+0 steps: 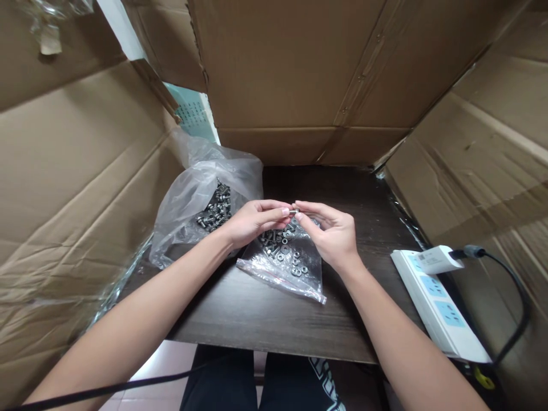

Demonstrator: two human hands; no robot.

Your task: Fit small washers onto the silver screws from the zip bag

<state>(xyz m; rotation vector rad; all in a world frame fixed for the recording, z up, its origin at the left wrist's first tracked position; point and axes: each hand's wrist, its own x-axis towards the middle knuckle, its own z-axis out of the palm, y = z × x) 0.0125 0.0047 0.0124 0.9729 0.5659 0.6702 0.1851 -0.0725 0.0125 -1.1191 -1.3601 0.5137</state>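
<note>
My left hand (pixel 257 220) pinches one end of a small metal bolt (pixel 293 212) between thumb and fingers. From the other side, my right hand (pixel 331 231) closes its thumb and fingertips on the bolt's right end; whether a nut or washer sits there is too small to tell. Below both hands lies a clear zip bag (pixel 278 273) with loose nuts (pixel 296 262), washers and bolts on it. Left of it, partly behind my left forearm, an open plastic bag (pixel 180 200) holds a heap of bolts (pixel 218 205).
Cardboard walls (pixel 299 68) enclose the dark wooden table (pixel 240 319) at the back and both sides. On the right edge lies a white power strip (pixel 445 308) with a plugged-in adapter (pixel 439 260) and black cable (pixel 524 297). A strap crosses the lower left.
</note>
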